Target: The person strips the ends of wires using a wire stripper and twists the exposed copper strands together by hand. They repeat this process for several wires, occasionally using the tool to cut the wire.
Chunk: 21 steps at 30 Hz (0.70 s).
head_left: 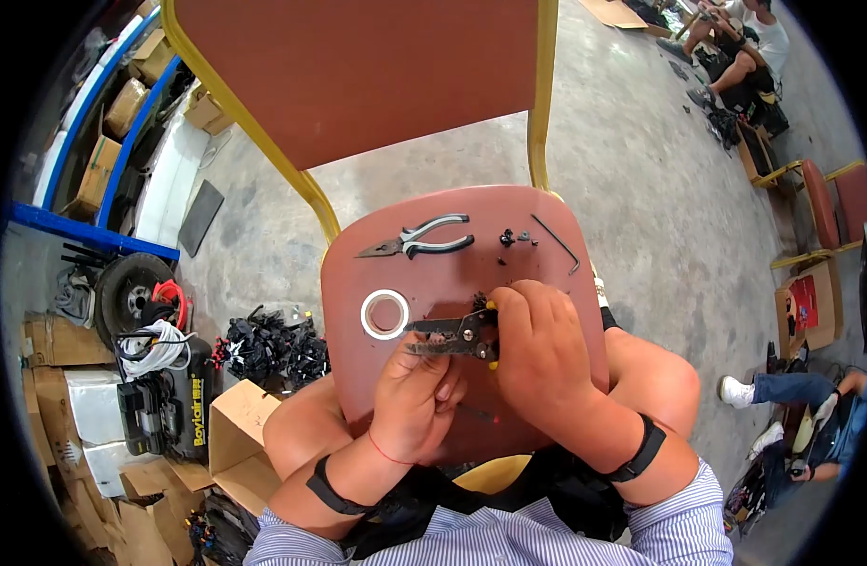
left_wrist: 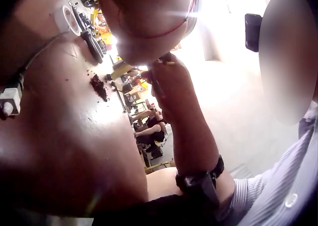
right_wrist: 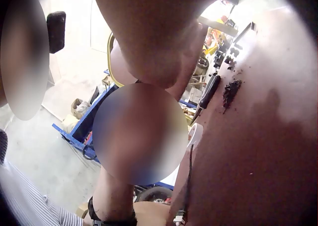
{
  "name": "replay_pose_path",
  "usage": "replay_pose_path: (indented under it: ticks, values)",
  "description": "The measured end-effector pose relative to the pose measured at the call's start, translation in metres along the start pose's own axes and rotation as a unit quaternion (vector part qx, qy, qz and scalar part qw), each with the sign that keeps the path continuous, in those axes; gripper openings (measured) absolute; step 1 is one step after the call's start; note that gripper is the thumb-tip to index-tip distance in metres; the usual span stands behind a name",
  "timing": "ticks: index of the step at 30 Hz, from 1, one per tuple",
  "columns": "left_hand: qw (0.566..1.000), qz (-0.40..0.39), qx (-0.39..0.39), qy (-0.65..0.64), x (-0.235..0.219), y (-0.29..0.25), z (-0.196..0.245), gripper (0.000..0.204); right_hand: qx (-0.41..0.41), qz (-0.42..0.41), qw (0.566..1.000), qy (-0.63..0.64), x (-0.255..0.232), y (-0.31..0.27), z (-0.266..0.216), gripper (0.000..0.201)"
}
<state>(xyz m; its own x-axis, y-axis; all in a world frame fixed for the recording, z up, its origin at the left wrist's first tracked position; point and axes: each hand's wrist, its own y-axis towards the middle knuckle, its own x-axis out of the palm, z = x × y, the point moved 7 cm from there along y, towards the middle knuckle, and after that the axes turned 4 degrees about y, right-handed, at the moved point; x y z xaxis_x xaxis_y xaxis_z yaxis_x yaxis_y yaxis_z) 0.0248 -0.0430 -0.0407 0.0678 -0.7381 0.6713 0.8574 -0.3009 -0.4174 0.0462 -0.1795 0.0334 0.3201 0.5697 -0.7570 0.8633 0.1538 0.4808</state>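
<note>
In the head view my right hand [head_left: 547, 349] grips a pair of black wire strippers [head_left: 466, 337] with yellow on the handles, the jaws pointing left. My left hand [head_left: 415, 391] is at those jaws, thumb and curled fingers pinching beside them; I cannot tell what small thing it holds. Both hands are over a red-brown chair seat [head_left: 358, 283]. Behind the tool lies a heap of dark scraps [left_wrist: 99, 87], best seen in the wrist views. A dark cable [right_wrist: 190, 176] with a white connector [left_wrist: 11, 102] stretches across the seat, mostly hidden by my hands in the head view.
On the seat are grey-and-black pliers [head_left: 419, 238], a white tape roll [head_left: 366, 314], a hex key [head_left: 558, 245] and small black pieces [head_left: 507, 238]. The chair's backrest [head_left: 377, 75] rises behind. Left on the floor are black scraps [head_left: 273, 349] and a cardboard box [head_left: 240, 424]. Other people sit at right.
</note>
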Motion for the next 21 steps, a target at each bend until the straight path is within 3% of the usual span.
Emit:
replay_pose_path:
  ticks: [16, 19, 21]
  values:
    - [1.0, 0.003, -0.01, 0.007, -0.001, 0.0, -0.009, 0.014, 0.038, -0.071, 0.996, -0.031, 0.007, -0.011, 0.007, 0.013]
    - [1.0, 0.005, -0.016, 0.016, 0.001, 0.001, -0.009, 0.015, 0.014, -0.027, 0.999, -0.039, 0.005, -0.01, 0.009, 0.013]
    - [1.0, -0.009, -0.014, 0.017, 0.005, 0.002, -0.008, 0.016, 0.024, -0.042, 0.996, -0.071, 0.0, -0.008, 0.006, 0.013]
